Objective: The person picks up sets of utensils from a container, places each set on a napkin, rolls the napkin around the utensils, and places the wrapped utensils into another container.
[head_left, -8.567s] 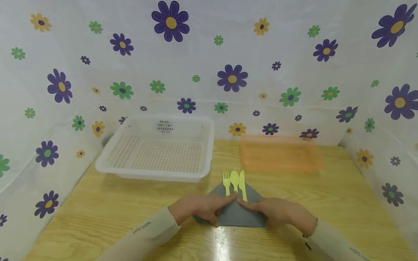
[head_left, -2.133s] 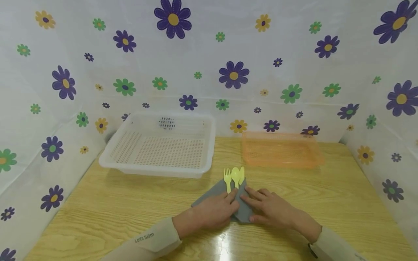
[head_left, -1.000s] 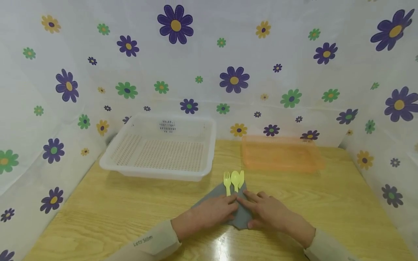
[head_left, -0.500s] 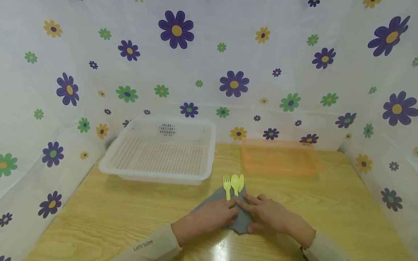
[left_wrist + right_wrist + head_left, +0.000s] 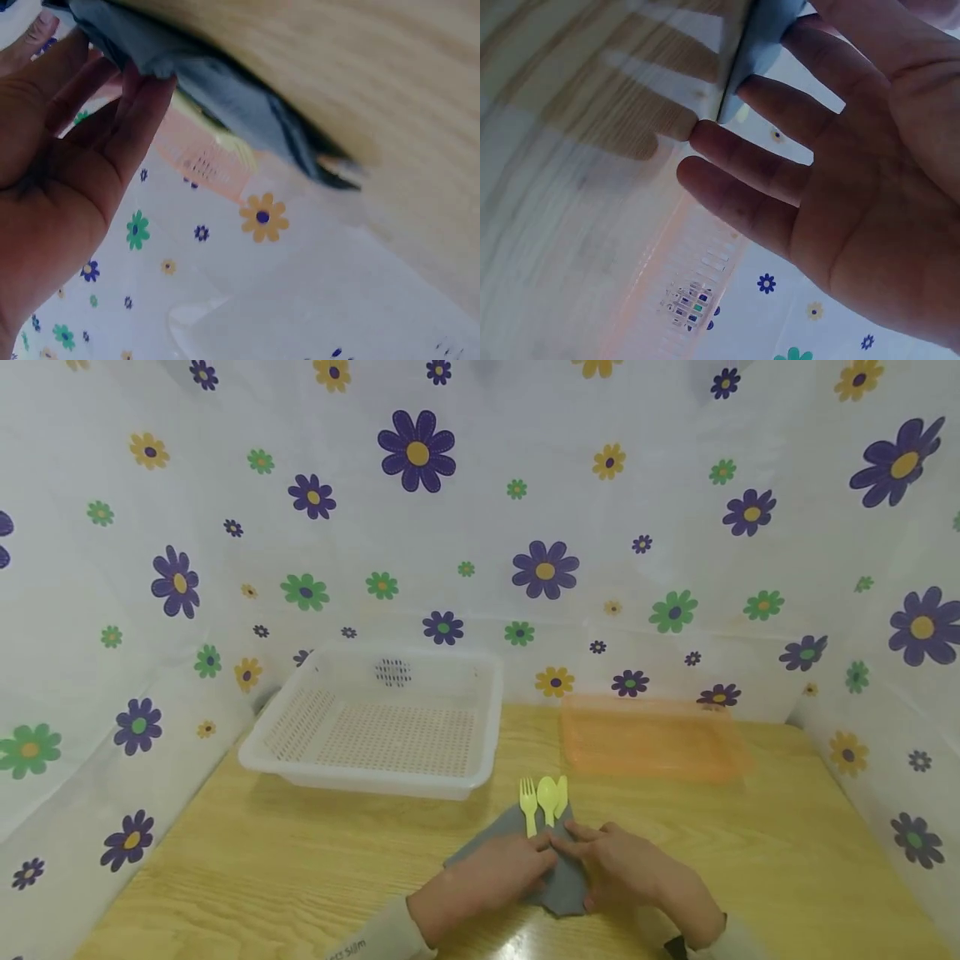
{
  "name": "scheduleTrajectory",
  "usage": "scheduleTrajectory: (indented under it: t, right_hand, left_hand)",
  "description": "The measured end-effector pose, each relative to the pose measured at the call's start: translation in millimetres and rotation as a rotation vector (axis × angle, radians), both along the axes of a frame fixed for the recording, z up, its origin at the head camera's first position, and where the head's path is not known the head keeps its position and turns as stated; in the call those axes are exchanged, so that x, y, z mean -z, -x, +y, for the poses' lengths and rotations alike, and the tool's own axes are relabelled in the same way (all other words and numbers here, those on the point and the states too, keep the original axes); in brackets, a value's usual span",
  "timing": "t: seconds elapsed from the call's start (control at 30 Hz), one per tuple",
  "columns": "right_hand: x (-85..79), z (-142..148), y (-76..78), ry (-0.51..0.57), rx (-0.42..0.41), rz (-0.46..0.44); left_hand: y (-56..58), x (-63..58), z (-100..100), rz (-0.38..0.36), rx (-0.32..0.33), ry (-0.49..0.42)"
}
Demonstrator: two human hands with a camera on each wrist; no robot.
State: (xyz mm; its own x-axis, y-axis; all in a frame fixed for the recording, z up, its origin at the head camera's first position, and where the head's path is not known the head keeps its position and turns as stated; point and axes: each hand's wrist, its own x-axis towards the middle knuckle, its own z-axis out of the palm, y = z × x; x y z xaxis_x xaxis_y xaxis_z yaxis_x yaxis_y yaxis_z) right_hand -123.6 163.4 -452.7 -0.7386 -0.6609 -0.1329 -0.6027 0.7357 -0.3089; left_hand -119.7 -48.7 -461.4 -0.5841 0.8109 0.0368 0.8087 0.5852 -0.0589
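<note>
A grey cloth napkin (image 5: pixel 566 889) lies on the table with its right side folded over toward the middle. From its top stick out a yellow-green fork (image 5: pixel 528 806), spoon (image 5: pixel 548 793) and knife (image 5: pixel 562 795), their handles hidden and the knife partly covered by the fold. My left hand (image 5: pixel 498 872) presses on the napkin below the fork; its extended fingertips touch the napkin (image 5: pixel 232 94) in the left wrist view. My right hand (image 5: pixel 637 868) rests on the folded right edge. In the right wrist view its straight, spread fingers meet the napkin (image 5: pixel 761 52) and the tabletop.
A white perforated basket (image 5: pixel 483 752) stands at the back left of the wooden table (image 5: pixel 337 868). An orange tray (image 5: pixel 652 752) sits at the back right. Flower-printed sheeting (image 5: pixel 480 518) encloses the back and both sides.
Since the oldest frame, the napkin's right corner has been folded inward, partly covering the knife. Over the last second the hands keep nearly the same place while the head view tilts upward.
</note>
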Motion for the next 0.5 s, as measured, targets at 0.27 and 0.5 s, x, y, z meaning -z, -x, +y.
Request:
scheduleTrajectory:
  t: [0.27,0.5]
  right_hand:
    - [2.4,-1.6,-2.4,0.052,0.026,-0.035]
    - [1.7,-0.8,-2.6,0.043,0.055,-0.057]
  left_hand:
    - [-5.5,-6.3,5.7,-0.078,-0.086,0.004]
    - [-2.6,-6.0,9.4,-0.088,-0.096,-0.005]
